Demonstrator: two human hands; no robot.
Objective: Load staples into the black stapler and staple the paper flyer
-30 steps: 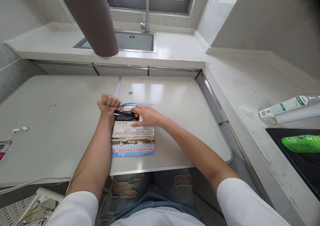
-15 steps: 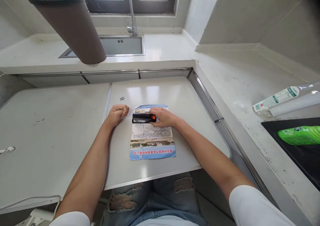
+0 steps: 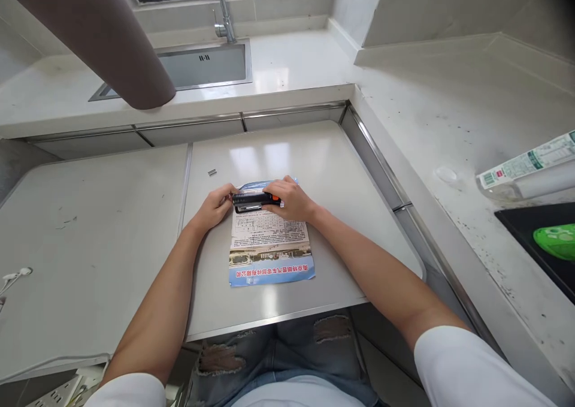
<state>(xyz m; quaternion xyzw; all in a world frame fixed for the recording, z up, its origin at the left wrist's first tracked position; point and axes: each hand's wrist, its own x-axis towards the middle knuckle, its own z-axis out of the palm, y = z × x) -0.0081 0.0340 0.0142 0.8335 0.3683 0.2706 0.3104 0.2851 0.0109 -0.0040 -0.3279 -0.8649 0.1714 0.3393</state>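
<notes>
Two small staple strips [image 3: 212, 172] lie at eleven o'clock on the worktop [image 3: 269, 302]. The left hand [image 3: 216, 205] has its fingers curled at the black stapler's [image 3: 251, 199] left end; whether they pinch it, I cannot tell. The stapler lies level over the printed sheet's [image 3: 271, 251] twelve o'clock edge, its orange-marked right end gripped between the right hand's [image 3: 290, 199] thumb and fingers.

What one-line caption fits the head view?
Over a printed sheet on a pale table, the right hand grips a black stapler; the left hand meets its other end.
</notes>
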